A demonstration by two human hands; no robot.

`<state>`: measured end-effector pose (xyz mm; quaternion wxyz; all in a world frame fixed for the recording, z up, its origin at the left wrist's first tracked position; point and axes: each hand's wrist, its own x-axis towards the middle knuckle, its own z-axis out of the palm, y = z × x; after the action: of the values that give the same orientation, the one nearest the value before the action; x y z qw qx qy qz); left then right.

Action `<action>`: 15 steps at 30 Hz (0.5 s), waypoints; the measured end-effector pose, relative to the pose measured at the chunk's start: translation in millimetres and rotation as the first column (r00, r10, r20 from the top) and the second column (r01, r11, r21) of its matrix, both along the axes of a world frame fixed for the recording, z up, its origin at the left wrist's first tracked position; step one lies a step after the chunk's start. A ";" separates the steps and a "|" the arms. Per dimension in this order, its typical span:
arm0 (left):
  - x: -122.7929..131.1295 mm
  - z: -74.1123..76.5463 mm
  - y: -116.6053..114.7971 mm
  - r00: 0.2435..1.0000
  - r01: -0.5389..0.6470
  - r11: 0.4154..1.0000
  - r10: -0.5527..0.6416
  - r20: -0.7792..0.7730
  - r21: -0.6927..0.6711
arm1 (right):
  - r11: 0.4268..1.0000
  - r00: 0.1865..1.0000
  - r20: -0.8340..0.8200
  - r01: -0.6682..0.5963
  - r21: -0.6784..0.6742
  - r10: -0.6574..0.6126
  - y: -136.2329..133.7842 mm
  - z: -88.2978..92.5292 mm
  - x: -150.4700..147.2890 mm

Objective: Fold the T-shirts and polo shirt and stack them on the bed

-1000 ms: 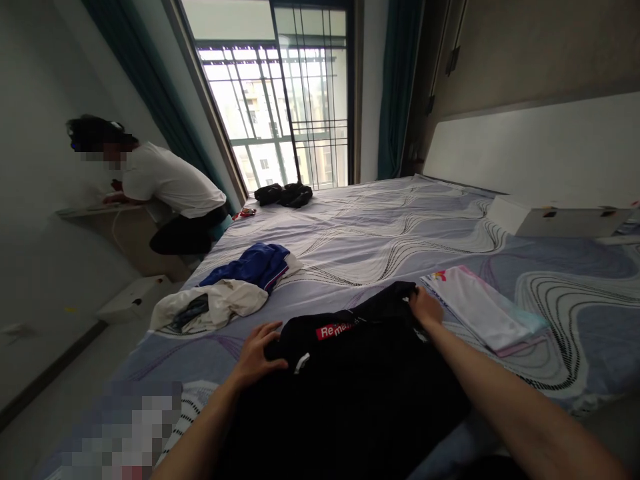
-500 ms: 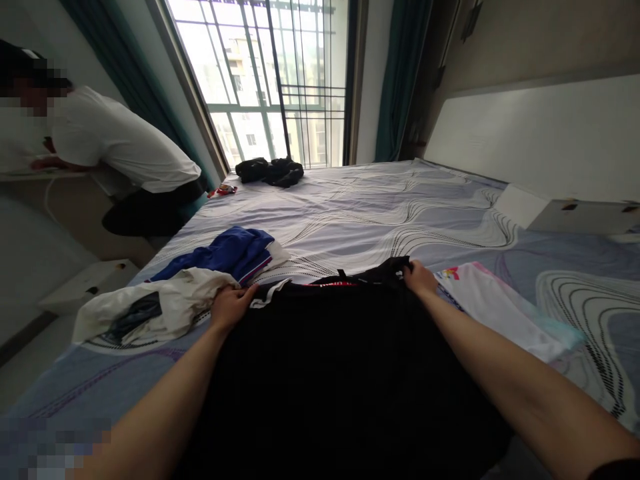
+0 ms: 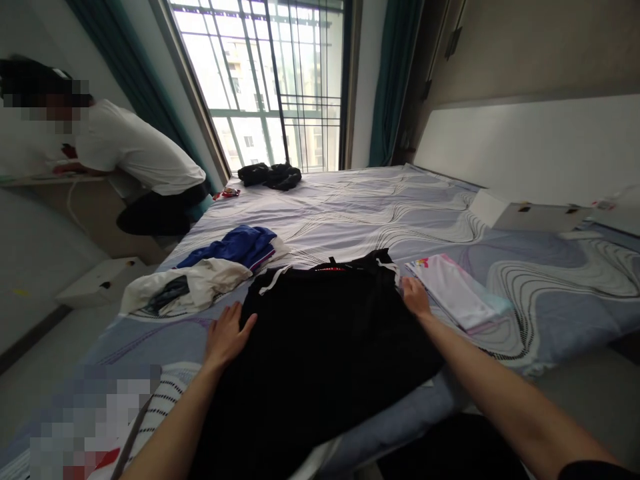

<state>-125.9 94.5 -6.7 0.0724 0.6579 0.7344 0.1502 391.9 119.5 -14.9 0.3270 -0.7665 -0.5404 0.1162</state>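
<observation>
head view | head-worn | facing forward, down | close above black garment [image 3: 320, 347] | window [image 3: 250, 93] beyond

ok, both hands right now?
Left hand: open, at one edge of the black cloth garment.
Right hand: at its opposite edge; grip cannot be told.

Bare forearms [image 3: 175, 413], one black sleeve [image 3: 595, 469]
The sleeve shows as a plain, dark edge with a curved hem on the right arm; the left arm is uncovered as far as it shows. The left hand [image 3: 227, 338] and right hand [image 3: 416, 297] are gloveless, nails too small to make out.
</observation>
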 end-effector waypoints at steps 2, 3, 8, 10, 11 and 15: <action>-0.7 0.5 -34.5 1.000 -0.021 1.000 0.021 -0.012 0.007 | 0.999 0.998 -0.035 -0.050 0.009 0.051 -42.8 0.4 -4.2; -0.9 0.6 -52.8 0.999 -0.031 0.999 0.031 -0.014 0.017 | 0.997 0.995 -0.063 -0.075 0.005 0.075 -64.7 0.7 -6.8; -0.1 -5.7 -146.6 0.986 -0.154 0.982 0.159 -0.039 0.109 | 0.977 0.944 -0.263 -0.213 -0.022 0.200 -163.1 -2.1 -20.0; -0.8 -7.3 -177.4 0.984 -0.171 0.975 0.175 -0.015 0.144 | 0.971 0.900 -0.367 -0.229 0.064 0.236 -188.2 -4.0 -23.5; -2.0 -6.2 -190.2 0.985 -0.173 0.973 0.171 0.025 0.153 | 0.972 0.873 -0.426 -0.208 0.113 0.236 -196.5 -3.8 -24.6; -12.1 11.5 -227.6 0.911 -0.297 0.952 0.261 0.319 0.071 | 0.975 0.811 -0.577 0.034 0.222 0.103 -206.9 10.6 -22.3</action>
<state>-138.0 -133.1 4.8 0.1242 0.5180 0.7906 0.3021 369.6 -87.5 -4.4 0.5583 -0.6424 -0.4369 0.2910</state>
